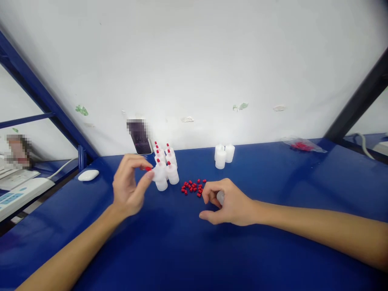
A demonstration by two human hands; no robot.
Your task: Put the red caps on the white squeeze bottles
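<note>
Left of the loose red caps (pixel 191 187), the left hand (pixel 130 188) pinches a red tip (pixel 148 169) beside red-tipped white bottles (pixel 172 174); right of them, the right hand (pixel 232 204) curls around a translucent white piece (pixel 220 197), thumb and forefinger apart; behind-right stand three white bottles (pixel 220 159)

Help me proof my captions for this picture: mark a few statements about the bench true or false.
1. The left hand has its fingertips on a red cap. True.
2. The phone lies flat. False: it stands tilted against the wall.
3. The loose red caps lie between the two hands. True.
4. The clear bag holds white bottles. False: it holds red pieces.
5. The right hand is empty. False: a pale item shows inside its curled fingers.
</note>
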